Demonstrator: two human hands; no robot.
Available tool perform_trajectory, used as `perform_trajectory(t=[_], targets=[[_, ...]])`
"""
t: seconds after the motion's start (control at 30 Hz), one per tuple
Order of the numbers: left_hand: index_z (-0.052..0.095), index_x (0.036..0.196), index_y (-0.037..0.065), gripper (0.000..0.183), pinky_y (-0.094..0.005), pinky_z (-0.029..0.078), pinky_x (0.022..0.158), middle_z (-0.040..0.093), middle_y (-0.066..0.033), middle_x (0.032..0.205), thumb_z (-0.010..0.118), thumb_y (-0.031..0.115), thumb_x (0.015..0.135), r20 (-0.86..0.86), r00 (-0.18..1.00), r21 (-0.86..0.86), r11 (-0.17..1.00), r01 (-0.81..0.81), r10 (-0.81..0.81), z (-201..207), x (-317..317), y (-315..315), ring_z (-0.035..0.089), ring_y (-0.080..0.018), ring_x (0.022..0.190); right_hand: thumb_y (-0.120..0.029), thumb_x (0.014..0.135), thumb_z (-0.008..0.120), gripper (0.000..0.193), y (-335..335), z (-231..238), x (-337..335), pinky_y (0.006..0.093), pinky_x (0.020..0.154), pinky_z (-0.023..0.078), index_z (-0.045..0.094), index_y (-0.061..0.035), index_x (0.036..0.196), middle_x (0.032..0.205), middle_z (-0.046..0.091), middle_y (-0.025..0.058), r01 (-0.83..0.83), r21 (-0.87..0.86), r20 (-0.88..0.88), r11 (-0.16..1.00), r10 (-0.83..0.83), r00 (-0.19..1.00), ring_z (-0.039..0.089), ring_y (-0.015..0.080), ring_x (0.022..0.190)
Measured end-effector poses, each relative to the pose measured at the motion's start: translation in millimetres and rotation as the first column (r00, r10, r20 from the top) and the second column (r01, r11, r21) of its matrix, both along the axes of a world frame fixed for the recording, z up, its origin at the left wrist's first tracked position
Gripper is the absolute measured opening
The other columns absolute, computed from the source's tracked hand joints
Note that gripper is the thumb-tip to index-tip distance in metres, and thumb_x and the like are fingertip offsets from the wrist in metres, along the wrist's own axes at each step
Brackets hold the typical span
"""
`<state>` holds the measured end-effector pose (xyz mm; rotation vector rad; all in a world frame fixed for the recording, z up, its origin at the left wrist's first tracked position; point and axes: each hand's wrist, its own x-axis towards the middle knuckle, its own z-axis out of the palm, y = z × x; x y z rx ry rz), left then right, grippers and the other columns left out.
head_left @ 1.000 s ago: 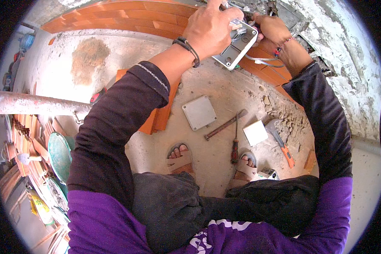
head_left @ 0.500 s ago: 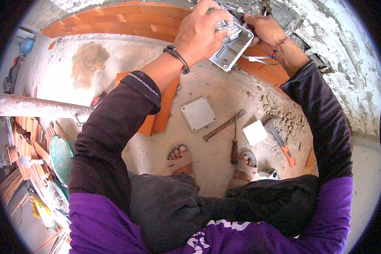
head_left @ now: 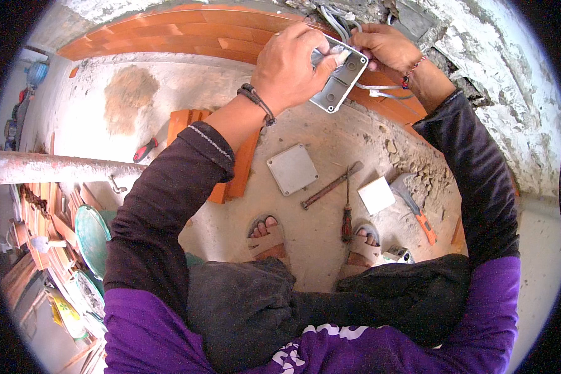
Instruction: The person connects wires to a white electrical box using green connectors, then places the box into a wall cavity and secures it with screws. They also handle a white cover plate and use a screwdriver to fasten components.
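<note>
An open grey junction box (head_left: 341,87) hangs tilted at the top, between my two hands. My left hand (head_left: 293,65) is closed on its left side, with the thumb reaching into the box. At the far right corner of the box is my right hand (head_left: 389,48), fingers curled against its edge beside grey cables (head_left: 335,23). What those fingers pinch is hidden. Another grey cable (head_left: 386,91) loops out under my right wrist. The square grey box lid (head_left: 293,169) lies on the floor below.
On the floor lie a chisel (head_left: 331,185), a screwdriver (head_left: 346,215), a white square plate (head_left: 376,196) and a hatchet-like tool with an orange handle (head_left: 413,209). Orange bricks (head_left: 240,167) sit by my left forearm. A pole (head_left: 62,168) crosses at left; a rough wall (head_left: 505,112) rises at right.
The cables bunched in the box opening now show behind its far edge. My left hand has shifted slightly nearer, its thumb in the box. The box has come slightly lower.
</note>
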<state>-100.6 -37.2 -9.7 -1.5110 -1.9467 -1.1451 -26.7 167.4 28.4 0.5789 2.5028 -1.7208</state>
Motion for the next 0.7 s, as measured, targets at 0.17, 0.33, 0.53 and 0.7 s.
perform_trajectory(t=[0.17,0.33,0.53,0.7], targets=[[0.061,0.081,0.005,0.021,-0.0430,0.049,0.069,0.062,-0.0133,0.079,0.070,0.024,0.083,0.068,0.997,-0.095,0.995,-0.019,0.026,7,9,4,0.062,-0.0340,0.077,-0.026,0.091,0.062,0.022,2,2,-2,0.0222,0.043,0.035,0.065,-0.0040,0.087,0.066,0.055,-0.0020,-0.035,0.243,0.050,0.969,0.023,0.998,0.047,0.0062,0.053],[0.063,0.079,0.006,0.025,-0.0404,0.050,0.071,0.063,-0.0118,0.078,0.076,0.027,0.079,0.197,0.978,-0.108,0.993,-0.040,0.061,3,12,3,0.063,-0.0317,0.078,-0.027,0.087,0.063,0.024,5,-1,-12,0.0257,0.042,0.036,0.067,-0.0044,0.081,0.067,0.059,-0.0002,0.060,0.239,0.182,0.969,-0.106,0.978,0.050,0.0088,0.053],[0.062,0.099,0.009,0.043,-0.0379,0.052,0.073,0.062,-0.0071,0.088,0.083,0.033,0.071,0.241,0.962,0.087,0.985,-0.151,0.126,-5,7,6,0.063,-0.0260,0.081,-0.028,0.087,0.065,0.028,11,-7,-11,0.0263,0.047,0.046,0.070,-0.0022,0.094,0.078,0.066,0.0031,-0.035,0.261,0.120,0.965,0.003,0.993,0.059,0.0102,0.061],[0.056,0.116,0.005,0.050,-0.0305,0.052,0.081,0.063,-0.0017,0.100,0.073,0.040,0.086,0.876,0.382,0.302,0.953,0.040,-0.294,-15,-2,7,0.063,-0.0145,0.089,-0.021,0.090,0.067,0.028,14,-11,-15,0.0283,0.056,0.053,0.066,0.0001,0.109,0.088,0.069,0.0046,-0.063,0.004,0.066,0.998,0.062,0.996,0.065,0.0114,0.070]])
